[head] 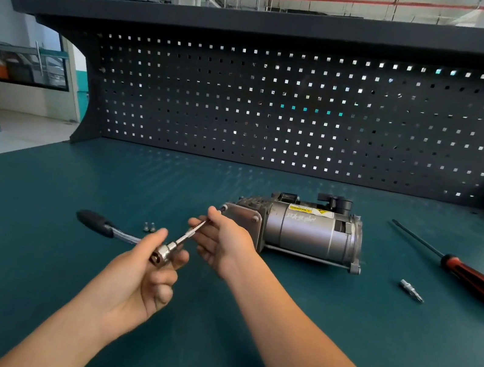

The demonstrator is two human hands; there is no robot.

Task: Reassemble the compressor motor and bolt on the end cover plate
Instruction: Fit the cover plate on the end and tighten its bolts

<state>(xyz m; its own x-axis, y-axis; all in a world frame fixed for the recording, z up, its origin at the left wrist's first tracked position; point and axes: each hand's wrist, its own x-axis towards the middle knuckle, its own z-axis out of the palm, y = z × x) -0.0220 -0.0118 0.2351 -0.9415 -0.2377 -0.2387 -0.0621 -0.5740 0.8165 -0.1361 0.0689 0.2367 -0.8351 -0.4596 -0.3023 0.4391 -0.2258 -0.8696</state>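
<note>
The compressor motor [309,234] lies on its side on the teal surface [307,322], a little right of centre and in front of the dark pegboard [278,109], with a yellow warning label on top of its grey barrel. Its end cover plate [243,217] faces left toward the hands, with bolt heads showing at its near corners. The left hand [139,272] is curled round the metal head of a ratchet wrench [163,253], whose black-gripped handle sticks out to the left above the surface. A slim bit shaft [190,234] runs from that head up and right toward the plate. The right hand [224,244] pinches this shaft near its tip between thumb and fingers, just in front of the plate's lower left corner. Two loose bolts [149,227] stand on the surface just left of the hands. Well to the right lie a red-and-black screwdriver [474,280] and, nearer the person, a small metal bit [411,290].
</note>
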